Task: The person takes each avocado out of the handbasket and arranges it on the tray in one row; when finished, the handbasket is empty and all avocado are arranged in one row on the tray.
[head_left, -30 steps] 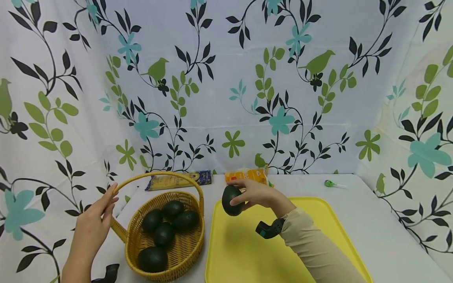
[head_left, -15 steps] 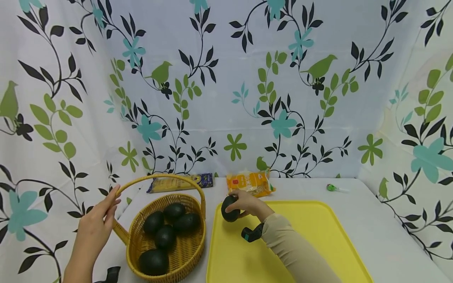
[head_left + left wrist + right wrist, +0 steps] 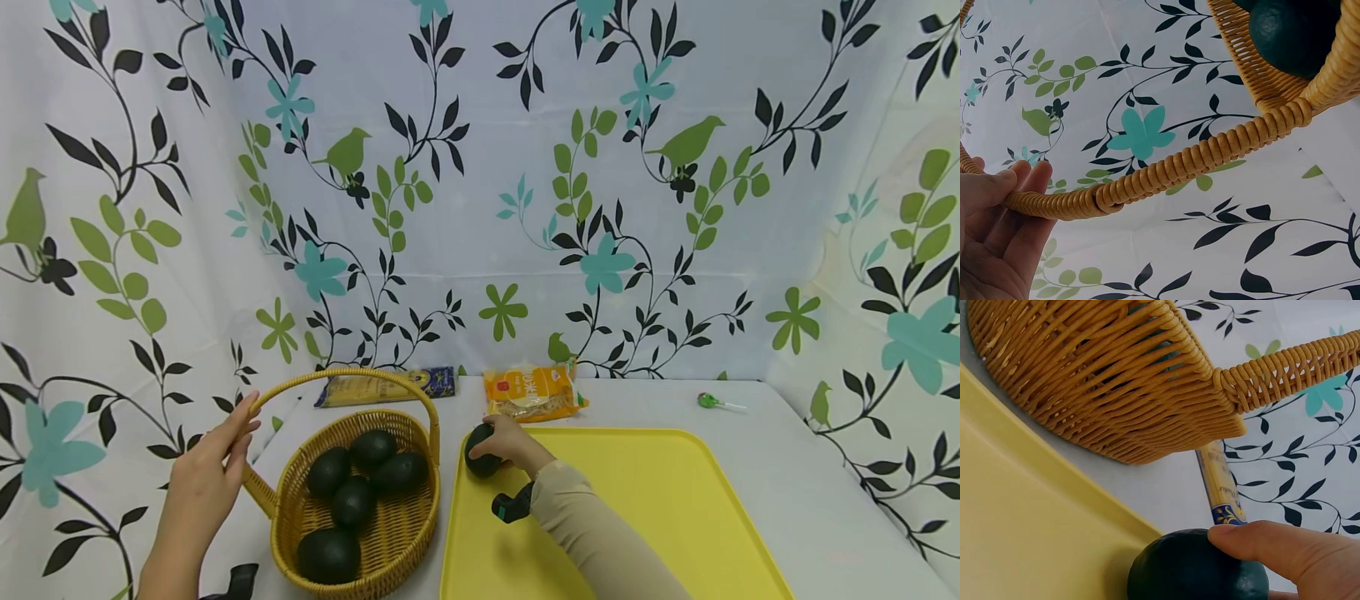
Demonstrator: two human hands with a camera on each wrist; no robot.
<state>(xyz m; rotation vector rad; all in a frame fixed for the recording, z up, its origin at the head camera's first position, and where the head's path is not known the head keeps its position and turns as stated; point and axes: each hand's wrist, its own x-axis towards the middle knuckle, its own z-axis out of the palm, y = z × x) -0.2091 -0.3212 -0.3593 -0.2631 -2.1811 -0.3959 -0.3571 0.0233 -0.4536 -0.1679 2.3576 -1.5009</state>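
Note:
My left hand (image 3: pixel 206 483) holds the handle (image 3: pixel 1179 165) of a yellow wicker basket (image 3: pixel 395 533), thumb on one side and fingers on the other in the left wrist view. Several dark green avocados (image 3: pixel 327 472) lie inside the basket. At the far left corner of a yellow tray (image 3: pixel 615 508), my right hand (image 3: pixel 517 442) grips another avocado (image 3: pixel 477 457) between thumb and fingers. In the right wrist view that avocado (image 3: pixel 1191 569) appears low over the tray; its underside is hidden, so I cannot tell whether it touches.
Behind the basket lies a long pack of pasta (image 3: pixel 386 387) with a blue end. An orange food bag (image 3: pixel 534 392) sits behind the tray. A green-wrapped lollipop (image 3: pixel 722 402) lies at the back right. A patterned curtain (image 3: pixel 480 208) surrounds the white table.
My right hand has carried the avocado lower and slightly left, toward the tray's far left corner, uncovering the orange bag. My left hand stays on the basket handle.

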